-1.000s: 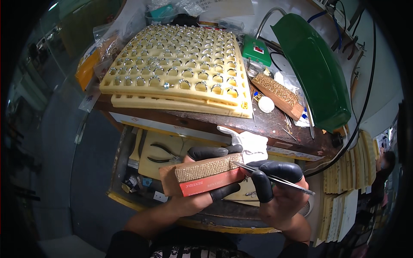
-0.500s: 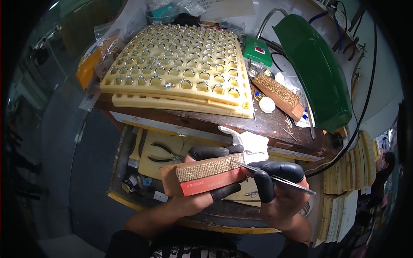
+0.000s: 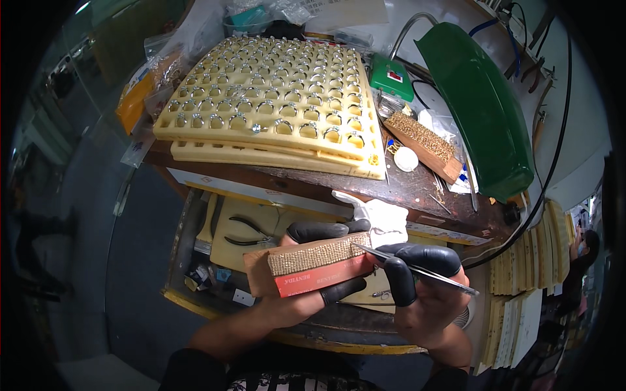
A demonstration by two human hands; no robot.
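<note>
My left hand (image 3: 301, 304), in black finger cots, grips a wooden block (image 3: 259, 272) from behind and below; the block carries a textured bed of small gold-coloured beads (image 3: 306, 259) above a red labelled band. Slim metal tweezers (image 3: 445, 281) are held in my right hand (image 3: 422, 301), also cotted, their tips at the bead bed's right end. A crumpled white cloth (image 3: 385, 215) lies just behind the block. Below, in the open drawer, black-handled pliers (image 3: 248, 238) rest on a pale board.
Stacked foam trays of rings (image 3: 267, 98) cover the bench's left. A green lamp (image 3: 473, 111), green box (image 3: 390, 73), second beaded block (image 3: 420, 143) and round white disc (image 3: 405, 158) sit right. Pale boards (image 3: 515, 274) stand at the right, with a co-worker (image 3: 580, 274) beyond.
The bench appears very slightly further right in the picture. My hands, the block and the tweezers keep much the same positions relative to one another.
</note>
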